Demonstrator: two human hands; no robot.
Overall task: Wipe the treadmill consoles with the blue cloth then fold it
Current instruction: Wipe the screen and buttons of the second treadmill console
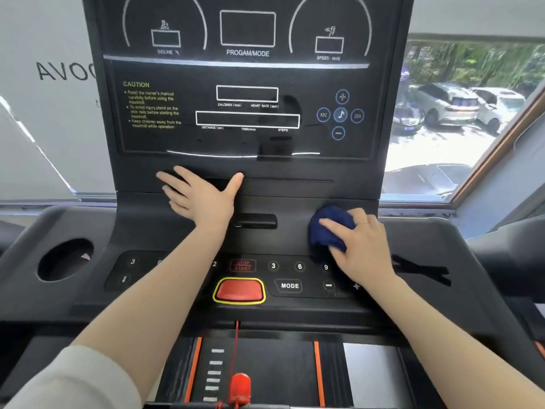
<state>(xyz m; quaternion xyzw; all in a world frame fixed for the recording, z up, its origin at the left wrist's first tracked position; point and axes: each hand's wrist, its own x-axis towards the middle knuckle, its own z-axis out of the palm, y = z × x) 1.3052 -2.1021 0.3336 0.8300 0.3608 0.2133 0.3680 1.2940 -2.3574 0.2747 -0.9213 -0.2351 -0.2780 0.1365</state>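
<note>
Bunched under the right hand [361,246], the blue cloth [328,228] was held by curled fingers and pressed against the lower panel of the treadmill console [206,137], at about four o'clock from the panel's centre and just above the numbered speed keys. The left hand [200,196] lay flat, fingers spread and holding nothing, on the ledge below the display, at about ten o'clock from the red stop button [239,290]; it appeared to serve as a brace.

Step in hand, as judged: wiping of the console, with the cloth working the right part of the mid panel. Folding had not begun, since the cloth was wadded in one hand.

The next move would call for a lateral sweep of the cloth toward nine o'clock, across the slot [255,221] and the area under the left hand, which would need to lift clear. Light pressure would be advisable near the MODE key [289,286] and the stop button, to avoid an accidental press.
</note>
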